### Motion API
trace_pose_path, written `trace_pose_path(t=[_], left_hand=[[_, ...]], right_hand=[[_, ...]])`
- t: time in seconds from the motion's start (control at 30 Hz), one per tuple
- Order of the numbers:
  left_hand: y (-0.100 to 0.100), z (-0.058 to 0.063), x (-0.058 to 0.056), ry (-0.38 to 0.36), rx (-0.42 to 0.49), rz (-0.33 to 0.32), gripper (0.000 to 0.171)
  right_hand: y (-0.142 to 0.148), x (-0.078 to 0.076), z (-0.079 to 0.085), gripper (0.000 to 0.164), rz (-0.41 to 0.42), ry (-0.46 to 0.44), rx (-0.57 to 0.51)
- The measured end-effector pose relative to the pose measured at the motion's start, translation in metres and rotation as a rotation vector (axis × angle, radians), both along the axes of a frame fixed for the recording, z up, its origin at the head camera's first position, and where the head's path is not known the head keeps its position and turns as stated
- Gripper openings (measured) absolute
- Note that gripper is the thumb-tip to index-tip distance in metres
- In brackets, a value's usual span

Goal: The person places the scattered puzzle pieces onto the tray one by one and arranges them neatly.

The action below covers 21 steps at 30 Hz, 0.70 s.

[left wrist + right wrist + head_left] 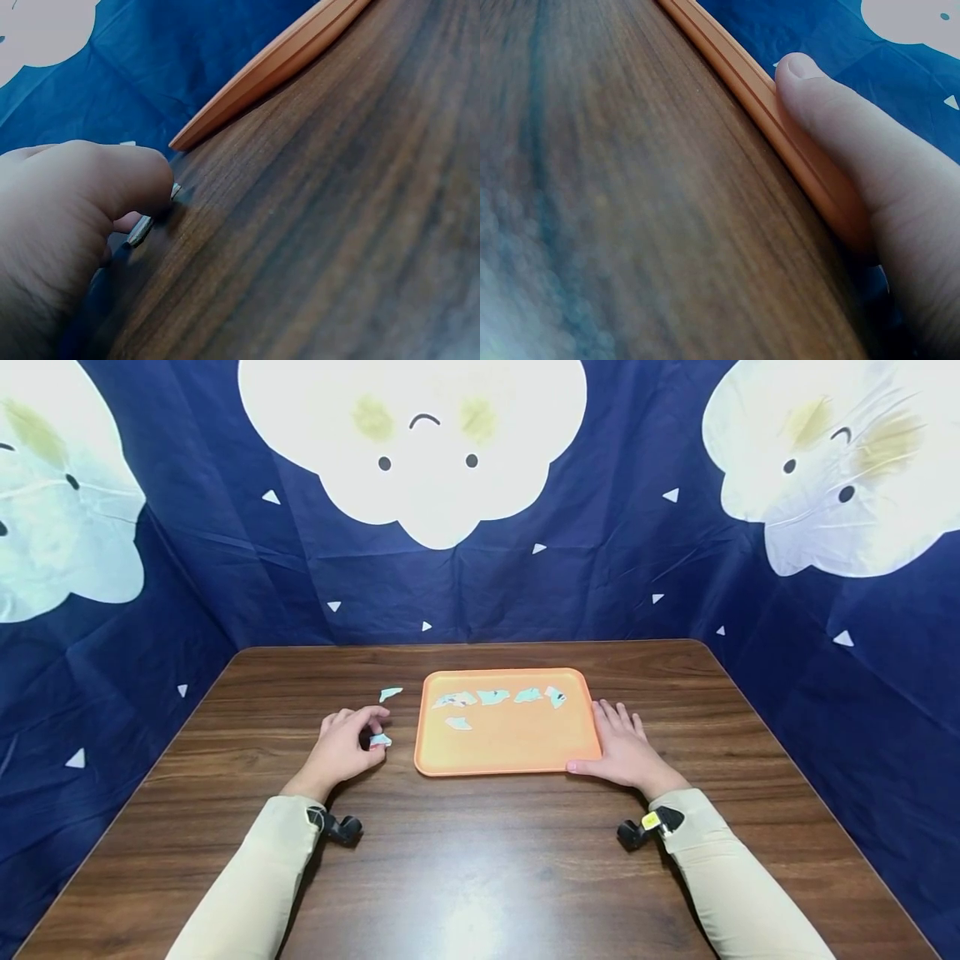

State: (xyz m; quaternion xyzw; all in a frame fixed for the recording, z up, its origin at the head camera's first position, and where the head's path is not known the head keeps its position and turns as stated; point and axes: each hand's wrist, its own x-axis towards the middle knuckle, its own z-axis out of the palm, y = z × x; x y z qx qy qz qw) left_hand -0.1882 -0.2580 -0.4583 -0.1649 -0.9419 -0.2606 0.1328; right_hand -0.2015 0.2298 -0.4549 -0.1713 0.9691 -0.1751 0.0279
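My left hand (pixel 347 745) is low over the table, left of the orange tray (pixel 510 756), thumb and fingers curled about a small flat puzzle piece (pixel 380 740). That piece is light blue with a little red; in the left wrist view its thin edge (pixel 139 231) shows beneath the thumb. Another light blue piece (pixel 391 693) lies on the table beyond the fingers. Along the tray's right edge rests my right hand (pixel 622 750), fingers spread and straight. Its thumb (pixel 817 94) touches the tray's rim in the right wrist view.
Several irregular pieces lie in the tray: a row near its far edge, including a piece (pixel 492 697) at mid-row, and a single piece (pixel 458 723) lower left. The brown wooden table (pixel 465 852) ends at a dark blue curtain (pixel 465 585) with cloud prints.
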Motion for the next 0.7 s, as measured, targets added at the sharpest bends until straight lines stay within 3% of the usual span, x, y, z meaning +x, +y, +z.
trace_pose_path(t=[0.3,0.7], left_hand=[[0.0003,0.0003,-0.0014,-0.013,-0.021,0.012,0.055],[0.0029,-0.0009,-0.006,0.026,0.067,-0.031,0.054]], right_hand=[[-0.0012,-0.0002,0.0006,0.13,0.0,-0.006,-0.004],[-0.0002,-0.0008,-0.001,0.13,-0.004,-0.004,-0.002]])
